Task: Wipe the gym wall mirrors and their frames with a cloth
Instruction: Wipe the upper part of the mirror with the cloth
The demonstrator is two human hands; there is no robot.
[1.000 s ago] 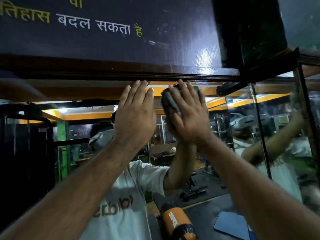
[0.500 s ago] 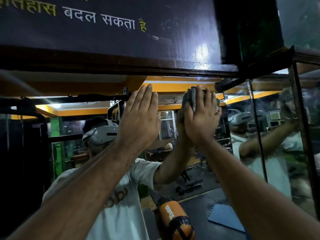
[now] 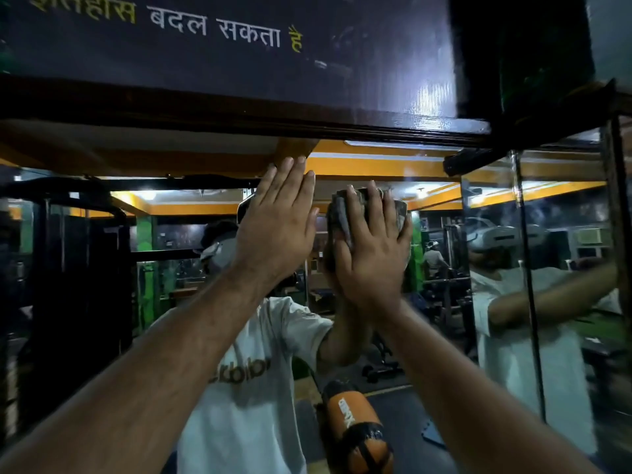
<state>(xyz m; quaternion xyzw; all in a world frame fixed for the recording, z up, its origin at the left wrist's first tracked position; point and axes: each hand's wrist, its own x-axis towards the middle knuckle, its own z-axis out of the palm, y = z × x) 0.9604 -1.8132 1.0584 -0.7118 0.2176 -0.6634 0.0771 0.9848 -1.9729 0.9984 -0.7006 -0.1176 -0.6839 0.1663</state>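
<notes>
A large wall mirror (image 3: 434, 234) fills the view, with its dark wooden top frame (image 3: 239, 123) just above my hands. My right hand (image 3: 372, 258) presses a crumpled grey cloth (image 3: 340, 213) flat against the glass, fingers straight and spread over it. My left hand (image 3: 277, 227) lies flat on the mirror beside it, fingers straight, holding nothing. Its fingertips reach close under the top frame. The cloth's edges show above and to the left of my right hand's fingers.
A dark sign board (image 3: 239, 46) with painted lettering hangs over the frame. A second mirror panel (image 3: 567, 302) meets this one at a thin vertical strip (image 3: 528, 285) on the right. Gym machines and an orange punching bag (image 3: 355, 425) appear as reflections.
My right hand carried the cloth rightward along the glass, then down and slightly back left. Both hands now sit lower under the top frame than a second ago.
</notes>
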